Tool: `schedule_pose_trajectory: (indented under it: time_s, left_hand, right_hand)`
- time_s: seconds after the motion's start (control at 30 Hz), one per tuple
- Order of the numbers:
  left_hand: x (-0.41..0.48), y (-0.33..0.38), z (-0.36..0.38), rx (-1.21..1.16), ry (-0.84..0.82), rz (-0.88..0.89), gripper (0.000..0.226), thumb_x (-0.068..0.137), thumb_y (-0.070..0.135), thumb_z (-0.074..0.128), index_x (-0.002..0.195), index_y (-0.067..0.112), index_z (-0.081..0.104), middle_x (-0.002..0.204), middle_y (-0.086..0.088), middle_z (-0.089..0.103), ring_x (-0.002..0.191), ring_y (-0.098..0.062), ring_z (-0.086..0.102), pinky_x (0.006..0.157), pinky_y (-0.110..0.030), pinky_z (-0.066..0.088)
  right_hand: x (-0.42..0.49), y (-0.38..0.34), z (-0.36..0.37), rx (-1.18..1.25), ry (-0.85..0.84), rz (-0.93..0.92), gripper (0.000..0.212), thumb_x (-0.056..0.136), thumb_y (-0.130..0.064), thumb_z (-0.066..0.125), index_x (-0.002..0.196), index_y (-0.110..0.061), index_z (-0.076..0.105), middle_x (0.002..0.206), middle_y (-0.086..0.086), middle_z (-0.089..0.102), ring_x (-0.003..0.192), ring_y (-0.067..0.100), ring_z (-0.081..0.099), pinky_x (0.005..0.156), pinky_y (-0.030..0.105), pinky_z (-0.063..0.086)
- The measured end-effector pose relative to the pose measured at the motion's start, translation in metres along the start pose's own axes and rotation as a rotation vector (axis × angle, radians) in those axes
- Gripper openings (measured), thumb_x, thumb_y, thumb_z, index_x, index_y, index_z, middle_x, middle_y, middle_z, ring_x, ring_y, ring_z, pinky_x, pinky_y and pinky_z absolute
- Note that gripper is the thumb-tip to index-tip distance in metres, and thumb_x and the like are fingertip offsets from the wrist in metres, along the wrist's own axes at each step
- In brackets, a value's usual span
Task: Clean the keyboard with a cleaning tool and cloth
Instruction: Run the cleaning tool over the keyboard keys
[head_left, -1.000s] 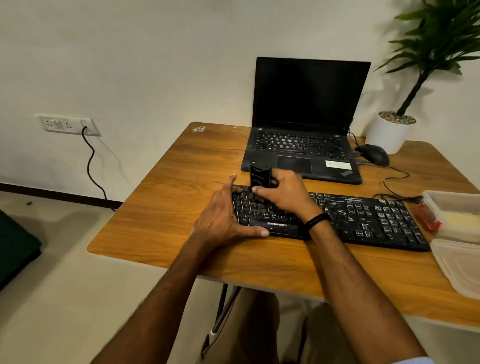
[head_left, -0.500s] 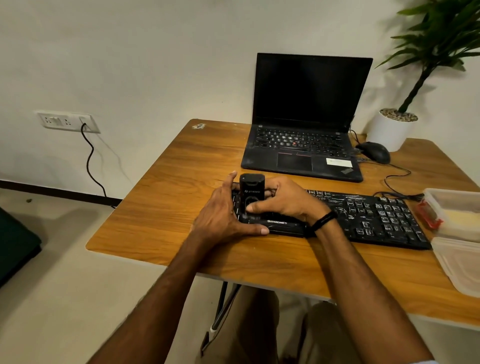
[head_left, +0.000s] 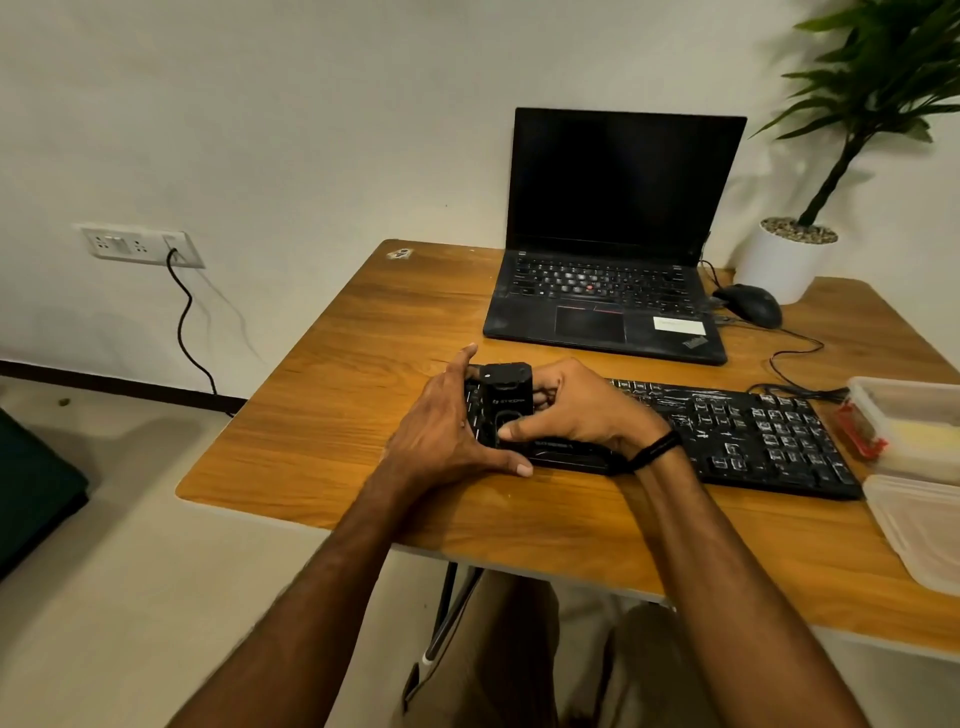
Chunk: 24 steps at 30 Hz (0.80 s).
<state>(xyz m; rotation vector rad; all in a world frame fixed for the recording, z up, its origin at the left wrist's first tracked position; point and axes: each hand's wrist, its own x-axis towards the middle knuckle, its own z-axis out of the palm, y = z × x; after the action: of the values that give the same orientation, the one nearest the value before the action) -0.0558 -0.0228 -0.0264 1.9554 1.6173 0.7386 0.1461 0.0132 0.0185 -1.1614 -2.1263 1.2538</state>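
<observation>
Black boxy cleaning tool (head_left: 506, 401) nearer, clamped in right hand (head_left: 584, 413) grip; left hand (head_left: 440, 432) outspread

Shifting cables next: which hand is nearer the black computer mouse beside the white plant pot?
Right. The right hand, gripping the small black cleaning tool, sits left of the mouse, toward the person; the left hand, resting on the left end of the black keyboard, lies farther left.
</observation>
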Motion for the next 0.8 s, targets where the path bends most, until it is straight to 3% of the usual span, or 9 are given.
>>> schedule_pose_trajectory:
  time_s: [0.1,0.23,0.33,0.37,0.47,0.6,0.7,0.8]
  left_hand:
    - [0.001,-0.002,0.001,0.001,-0.003,0.013,0.160,0.036,0.084,0.084,0.162,0.032,0.001,0.155,0.001,0.038,0.142,-0.019,0.035,0.118,-0.050,0.037]
    - [0.000,-0.002,0.000,0.009,-0.003,0.033,0.160,0.038,0.078,0.088,0.163,0.027,0.003,0.154,-0.001,0.039,0.142,-0.020,0.035,0.117,-0.049,0.037]
    - [-0.001,-0.001,0.001,0.011,0.009,0.037,0.160,0.034,0.088,0.081,0.162,0.030,0.004,0.153,0.001,0.040,0.140,-0.019,0.036,0.116,-0.050,0.039]
    - [-0.002,-0.001,0.001,0.009,0.016,0.040,0.160,0.034,0.090,0.079,0.162,0.031,0.004,0.152,0.002,0.041,0.140,-0.019,0.037,0.115,-0.050,0.039]
    - [-0.002,-0.002,0.001,0.015,0.012,0.062,0.159,0.035,0.089,0.079,0.162,0.028,0.006,0.152,0.001,0.042,0.140,-0.019,0.038,0.116,-0.049,0.039]
    - [-0.004,-0.002,0.002,0.013,0.037,0.059,0.158,0.036,0.089,0.080,0.162,0.028,0.009,0.150,0.002,0.044,0.139,-0.019,0.038,0.115,-0.045,0.040]
    - [-0.004,-0.002,0.002,0.037,0.035,0.076,0.155,0.039,0.086,0.081,0.162,0.023,0.010,0.150,-0.001,0.044,0.139,-0.020,0.038,0.115,-0.048,0.040]
    - [-0.004,-0.001,0.003,0.038,0.043,0.072,0.153,0.039,0.090,0.078,0.162,0.025,0.013,0.149,0.001,0.044,0.139,-0.019,0.038,0.114,-0.047,0.040]
  right_hand:
    - [-0.007,0.000,0.003,-0.088,0.213,-0.010,0.037,0.074,-0.026,0.086,0.108,-0.025,0.072,0.103,-0.011,0.073,0.096,0.002,0.068,0.086,0.024,0.057]
    - [-0.018,0.002,0.013,-0.042,0.069,-0.006,0.035,0.072,-0.023,0.087,0.105,-0.022,0.074,0.101,-0.009,0.075,0.094,0.003,0.070,0.083,0.022,0.056]
    - [-0.022,0.005,0.015,-0.061,0.332,-0.037,0.040,0.074,-0.027,0.086,0.111,-0.024,0.072,0.099,-0.014,0.073,0.092,0.002,0.069,0.078,0.021,0.057]
    - [-0.024,0.006,0.014,-0.081,0.336,-0.030,0.039,0.074,-0.028,0.085,0.111,-0.026,0.072,0.099,-0.015,0.072,0.092,0.000,0.068,0.079,0.021,0.056]
    - [-0.029,0.003,0.016,-0.077,0.139,0.009,0.034,0.073,-0.025,0.086,0.104,-0.025,0.073,0.101,-0.011,0.073,0.094,0.002,0.068,0.081,0.021,0.057]
    - [-0.033,0.008,0.017,-0.014,0.358,-0.040,0.033,0.074,-0.023,0.086,0.105,-0.028,0.073,0.096,-0.013,0.074,0.090,-0.001,0.069,0.083,0.028,0.059]
    - [-0.040,0.007,0.015,-0.005,0.180,0.000,0.033,0.073,-0.018,0.086,0.102,-0.026,0.073,0.092,-0.012,0.075,0.088,0.000,0.070,0.079,0.021,0.057]
    - [-0.043,0.012,0.013,-0.036,0.359,-0.027,0.032,0.075,-0.024,0.086,0.104,-0.026,0.073,0.094,-0.012,0.075,0.089,0.000,0.070,0.083,0.028,0.058]
